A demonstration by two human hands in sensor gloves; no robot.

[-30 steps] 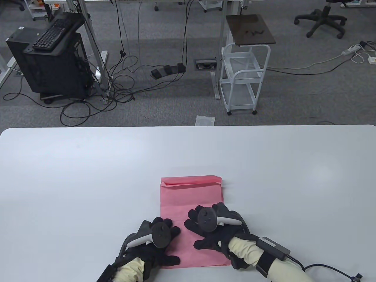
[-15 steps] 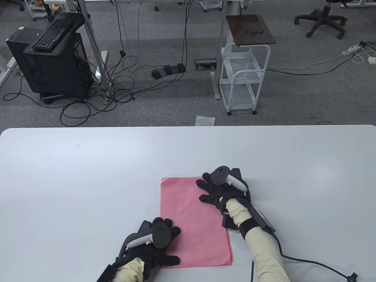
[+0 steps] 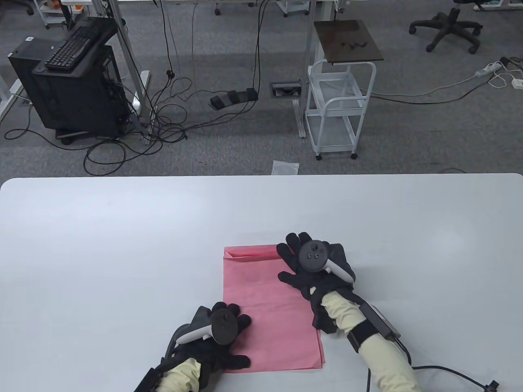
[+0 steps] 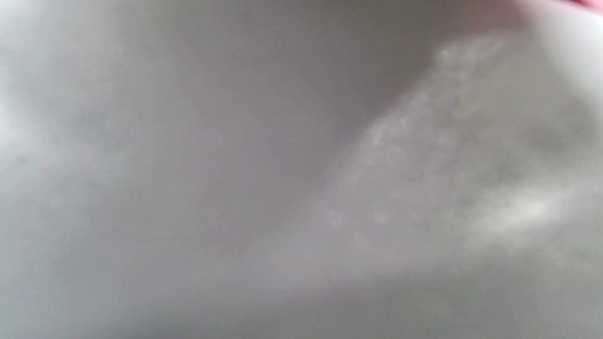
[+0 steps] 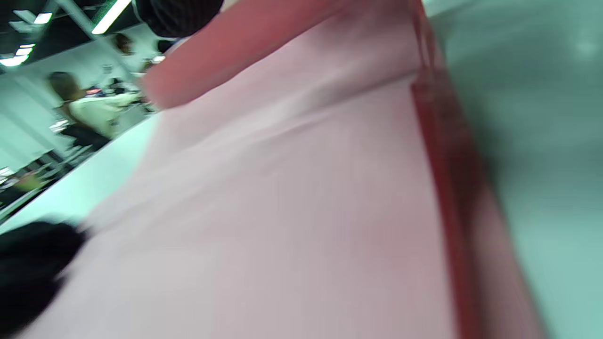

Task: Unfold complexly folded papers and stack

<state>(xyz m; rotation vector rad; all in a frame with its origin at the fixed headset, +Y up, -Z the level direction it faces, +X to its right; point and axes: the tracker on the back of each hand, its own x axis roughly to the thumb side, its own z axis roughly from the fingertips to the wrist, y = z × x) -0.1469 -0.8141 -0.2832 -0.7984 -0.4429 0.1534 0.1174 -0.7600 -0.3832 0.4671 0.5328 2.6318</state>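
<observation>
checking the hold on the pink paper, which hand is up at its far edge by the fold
The right hand, resting on the pink paper's far right corner beside the folded flap. The left hand lies on the near left corner instead.

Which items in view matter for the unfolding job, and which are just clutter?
In the job:
pink paper
left hand resting on its near corner
right hand on its far right corner

Just about:
white cart
keyboard
office chair
plastic bag

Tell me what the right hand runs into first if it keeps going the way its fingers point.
Probably nothing on the table: past the pink paper, the right hand points up-left over bare tabletop.
</observation>
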